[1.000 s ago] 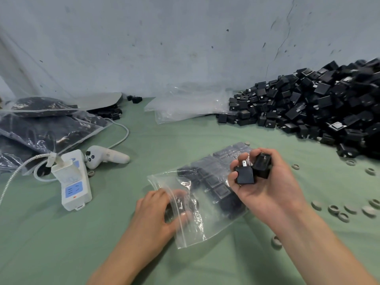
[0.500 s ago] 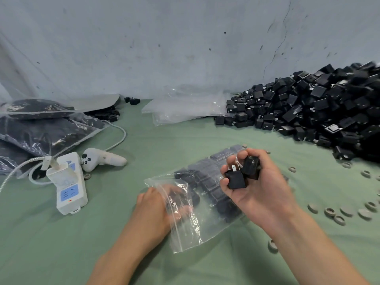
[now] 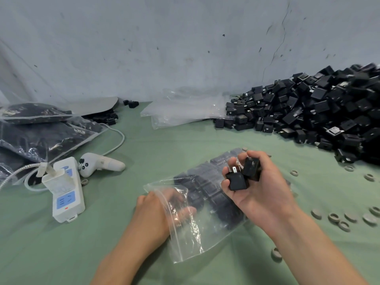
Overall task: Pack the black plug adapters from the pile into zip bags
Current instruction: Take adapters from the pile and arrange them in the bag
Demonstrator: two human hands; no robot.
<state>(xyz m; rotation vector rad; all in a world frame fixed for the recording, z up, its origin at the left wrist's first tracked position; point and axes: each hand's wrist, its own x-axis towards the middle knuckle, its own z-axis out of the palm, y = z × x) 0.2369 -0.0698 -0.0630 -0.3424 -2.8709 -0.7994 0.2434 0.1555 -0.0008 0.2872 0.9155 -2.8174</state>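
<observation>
— Where are the fingers of the right hand?

— Curled, palm up, round two black plug adapters. The thumb presses the nearer one, whose metal prongs point up. The hand hovers over the zip bag.

— And the left hand?

— Its fingers are pushed into the bag's open mouth, with the plastic lying over them. Through the crinkled film I cannot tell whether they are spread or pinching.

— What is in the bag?

— Rows of adapters; the bag lies flat on the green cloth. The pile is heaped at the far right, with empty bags touching its left edge.

— Any writing?

— The white power strip at the left has blue panels with marks too small to read. A white controller lies just beside it.
</observation>
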